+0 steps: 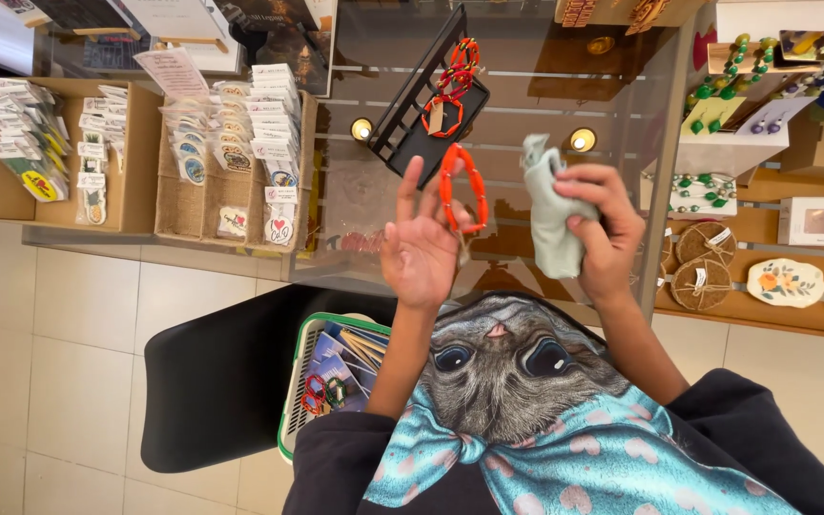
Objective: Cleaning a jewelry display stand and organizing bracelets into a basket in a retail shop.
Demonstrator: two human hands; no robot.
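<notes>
Orange beads strung into a bracelet (463, 188) hang from the fingers of the left hand (420, 250), raised above a glass worktop (545, 105). That hand is largely open, palm toward the camera, fingers spread and pointing up, with the bracelet looped over the fingertips or pinched lightly against the thumb; which of the two cannot be told. The right hand (606, 221) is closed around a pale grey-green cloth (547, 217), bunched in the fist so that a fold sticks up above the knuckles and the rest hangs below. Cloth and bracelet are near each other but apart, so the wiping of this bracelet looks either not yet started or paused between strokes.

On the worktop behind the hands, a black display stand (419, 107) leans at an angle and carries several more red and orange bracelets (452, 84), one with a small tag. These appear already hung in place, while the one in hand is off the stand. Down by the person's left side, a green-rimmed basket (299, 381) sits on a black chair (212, 381) and holds a few further beaded bracelets (321, 393) on top of papers, so more pieces seem to remain. Cardboard boxes of stickers (231, 162) stand to the left, and shelves of beaded jewellery (765, 86) to the right.
</notes>
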